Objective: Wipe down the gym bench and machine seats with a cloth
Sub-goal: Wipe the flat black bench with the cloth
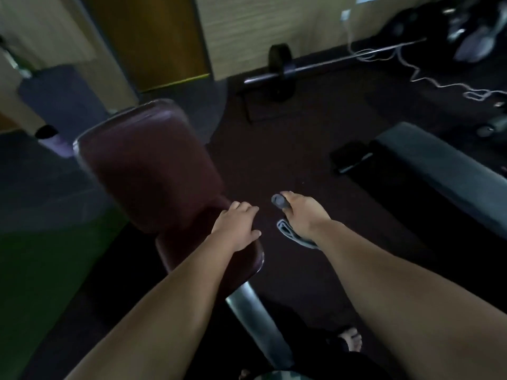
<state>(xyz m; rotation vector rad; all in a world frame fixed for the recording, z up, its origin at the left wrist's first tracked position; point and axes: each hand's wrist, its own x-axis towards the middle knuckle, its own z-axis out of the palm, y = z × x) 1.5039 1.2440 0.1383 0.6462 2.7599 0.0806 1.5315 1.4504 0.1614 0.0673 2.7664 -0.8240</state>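
Left hand (238, 225) spread flat on maroon bench (145, 163) seat edge, right hand (300, 215) gripping folded grey cloth (289, 231) beside bench, over dark floor (274, 149)

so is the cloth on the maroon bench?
No, the right hand grips the cloth over the floor beside the bench.

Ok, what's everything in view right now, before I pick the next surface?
maroon padded bench: one, dark red, centre-left, on a grey steel tube
grey padded flat bench: one, grey, right
steel barbell with black plate: one, silver and black, floor by far wall
white cord: one, white, floor far right
grey folded cloth: one, grey, in the right hand
left hand: on the maroon bench's seat pad
right hand: gripping the cloth, clear of the bench
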